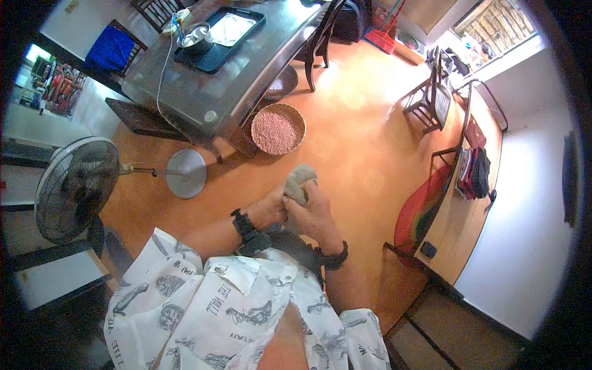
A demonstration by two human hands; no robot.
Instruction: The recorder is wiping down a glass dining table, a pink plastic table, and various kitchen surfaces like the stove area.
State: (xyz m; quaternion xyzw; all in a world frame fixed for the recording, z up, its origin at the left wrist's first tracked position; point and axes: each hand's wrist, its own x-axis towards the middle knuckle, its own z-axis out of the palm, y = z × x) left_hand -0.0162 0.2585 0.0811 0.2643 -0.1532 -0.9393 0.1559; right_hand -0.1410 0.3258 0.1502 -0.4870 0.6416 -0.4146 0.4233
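Note:
A bunched, greyish-green cloth (299, 185) is held in front of my body, above the orange floor. My right hand (316, 215) grips it from the right, with the thumb lying along it. My left hand (269, 209) is against its left side, next to the right hand; its fingers are mostly hidden, so its exact hold does not show. Both wrists wear dark bands, the left one like a watch. Past the hands, a round basket (303, 131) full of small pinkish beans or nuts stands on the floor beside the table.
A long table (185, 97) at upper left bears a black tray (212, 67) and a metal pot (196, 41). A standing fan (76, 189) is at left. On the right are a wooden bench (451, 236) with folded clothes (474, 173) and a dark chair (432, 104).

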